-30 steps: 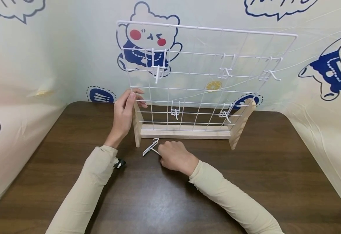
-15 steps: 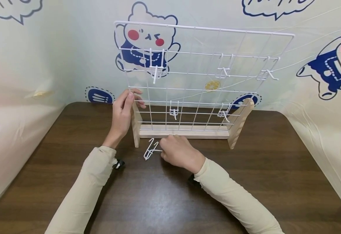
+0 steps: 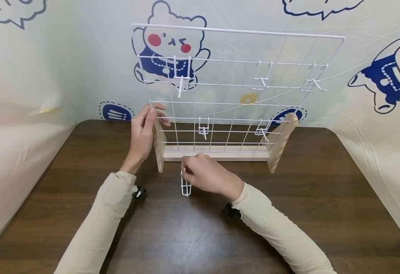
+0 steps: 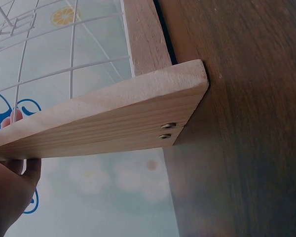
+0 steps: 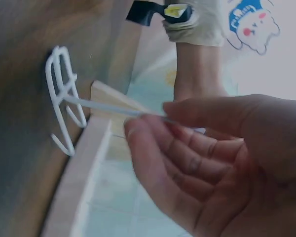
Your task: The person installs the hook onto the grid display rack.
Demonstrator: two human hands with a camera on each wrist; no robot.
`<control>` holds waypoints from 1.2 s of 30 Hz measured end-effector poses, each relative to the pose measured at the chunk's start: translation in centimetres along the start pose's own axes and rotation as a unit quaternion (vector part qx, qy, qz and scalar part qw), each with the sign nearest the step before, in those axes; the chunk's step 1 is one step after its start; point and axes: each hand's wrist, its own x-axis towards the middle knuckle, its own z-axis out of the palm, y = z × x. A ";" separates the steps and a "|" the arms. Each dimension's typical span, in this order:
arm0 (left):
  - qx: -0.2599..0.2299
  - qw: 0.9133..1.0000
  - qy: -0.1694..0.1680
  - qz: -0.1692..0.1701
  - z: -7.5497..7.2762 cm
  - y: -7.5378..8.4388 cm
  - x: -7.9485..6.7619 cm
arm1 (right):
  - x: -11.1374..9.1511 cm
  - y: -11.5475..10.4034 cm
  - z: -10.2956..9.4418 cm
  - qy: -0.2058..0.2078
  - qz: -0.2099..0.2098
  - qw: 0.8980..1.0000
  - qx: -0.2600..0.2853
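My left hand (image 3: 143, 131) grips the upper part of the left wooden side panel (image 3: 159, 148) of a display rack. Its thumb is in front and its fingers reach behind. A white wire grid (image 3: 237, 31) stands between the two wooden sides. Just in front of the rack's base, my right hand (image 3: 208, 175) pinches a white wire display hook (image 3: 186, 186). The right wrist view shows thumb and fingertips on the hook's long prong (image 5: 108, 107), its two bent hanging ends pointing toward the rack. In the left wrist view, the panel (image 4: 113, 118) has two metal screws low down.
Several similar hooks hang on the grid, among them an upper left hook (image 3: 180, 84) and a lower middle hook (image 3: 204, 131). A wooden crossbar (image 3: 220, 156) joins the sides on the brown table (image 3: 172, 239). Behind is a printed cloth (image 3: 93, 49).
My right hand has turned the hook, so its frame now points toward me with its bent ends toward the rack. The hand has shifted slightly nearer the rack. My left hand keeps its hold.
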 end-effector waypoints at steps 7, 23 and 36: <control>-0.003 1.000 0.001 0.007 -0.1 0.1 0.0 | 0.7 1.9 0.5 -0.139 0.003 0.966 0.218; -0.001 1.000 0.002 0.001 0.0 0.1 0.0 | 0.7 2.1 0.1 -0.123 -0.033 0.976 0.175; -0.013 1.000 0.011 -0.001 0.2 -0.1 0.0 | -0.4 1.7 -0.5 -0.059 -0.058 0.989 0.123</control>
